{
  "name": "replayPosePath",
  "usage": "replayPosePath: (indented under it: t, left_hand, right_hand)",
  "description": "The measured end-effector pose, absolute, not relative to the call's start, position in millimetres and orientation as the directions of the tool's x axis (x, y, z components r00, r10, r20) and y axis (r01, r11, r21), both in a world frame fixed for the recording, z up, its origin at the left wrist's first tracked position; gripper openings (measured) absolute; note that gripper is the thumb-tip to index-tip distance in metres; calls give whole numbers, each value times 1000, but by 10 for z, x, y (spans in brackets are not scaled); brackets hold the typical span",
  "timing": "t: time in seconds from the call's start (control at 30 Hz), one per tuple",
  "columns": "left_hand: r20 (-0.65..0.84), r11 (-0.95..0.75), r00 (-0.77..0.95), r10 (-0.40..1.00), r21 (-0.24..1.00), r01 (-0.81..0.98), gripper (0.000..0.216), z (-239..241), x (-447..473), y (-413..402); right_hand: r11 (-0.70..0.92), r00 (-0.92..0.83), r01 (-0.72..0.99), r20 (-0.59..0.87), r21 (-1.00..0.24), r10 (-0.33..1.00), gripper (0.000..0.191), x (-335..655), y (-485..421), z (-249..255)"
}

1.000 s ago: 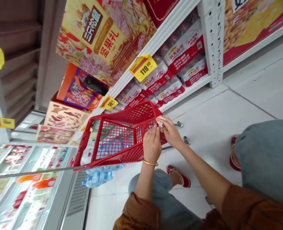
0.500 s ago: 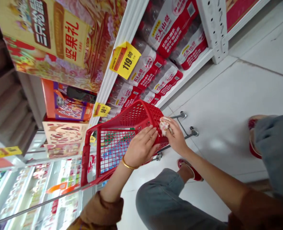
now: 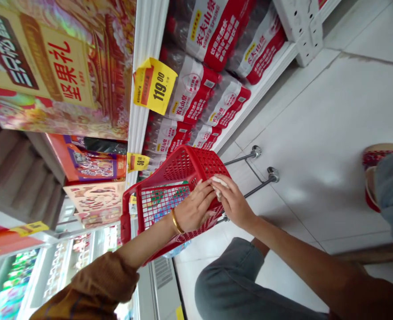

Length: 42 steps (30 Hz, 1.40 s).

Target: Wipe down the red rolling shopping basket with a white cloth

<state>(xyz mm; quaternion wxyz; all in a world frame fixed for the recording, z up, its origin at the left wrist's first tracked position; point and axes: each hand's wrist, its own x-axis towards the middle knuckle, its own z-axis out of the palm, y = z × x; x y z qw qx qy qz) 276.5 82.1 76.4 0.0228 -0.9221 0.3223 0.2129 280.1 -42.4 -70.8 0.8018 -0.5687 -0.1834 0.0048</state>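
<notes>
A red plastic shopping cart (image 3: 179, 166) with a lattice basket stands in front of me, appearing tipped sideways because my view is rotated. My left hand (image 3: 194, 206), with a gold bracelet at the wrist, lies on the basket's near end with its fingers stretched out. Beside it, my right hand (image 3: 232, 202) presses a crumpled, pale cloth (image 3: 219, 183) against the same end panel. The fingertips of both hands meet near the cloth, which is mostly covered by the right fingers.
Packs of bottled water (image 3: 191, 86) line the low white shelf (image 3: 261, 95) beyond the cart. Gift boxes (image 3: 66, 66) and yellow price tags (image 3: 155, 86) are above them. The cart's metal legs end in casters (image 3: 272, 174) on the tiled floor (image 3: 316, 133). My bent knee (image 3: 229, 271) is close by.
My right hand and the cloth have moved left along the panel, up to the left fingers. The cloth is now more covered. The camera has shifted, and the left hand stays on the basket.
</notes>
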Motion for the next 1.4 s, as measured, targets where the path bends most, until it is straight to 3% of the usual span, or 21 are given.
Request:
replayPosePath:
  t: [0.43, 0.7, 1.03, 1.23, 1.4]
  left_hand:
    - [-414, -808, 708, -573, 138, -573, 38, 781, 2691, 815]
    - [-421, -815, 710, -565, 154, -558, 37, 797, 2690, 779]
    - [-404, -820, 722, -562, 159, -549, 39, 781, 2708, 654]
    - [-405, -835, 735, -543, 164, -526, 55, 768, 2690, 608]
    - [-441, -866, 759, -478, 96, -490, 75, 805, 2672, 517]
  right_hand:
    - [289, 971, 98, 155, -952, 181, 41, 2716, -351, -1179]
    - [204, 987, -60, -28, -977, 156, 40, 2686, -335, -1247]
    - [333, 969, 109, 174, -937, 173, 45, 2785, -572, -631]
    - [298, 960, 93, 165, -950, 226, 41, 2835, -568, -784]
    - [307, 971, 63, 129, -950, 202, 38, 2833, -573, -776]
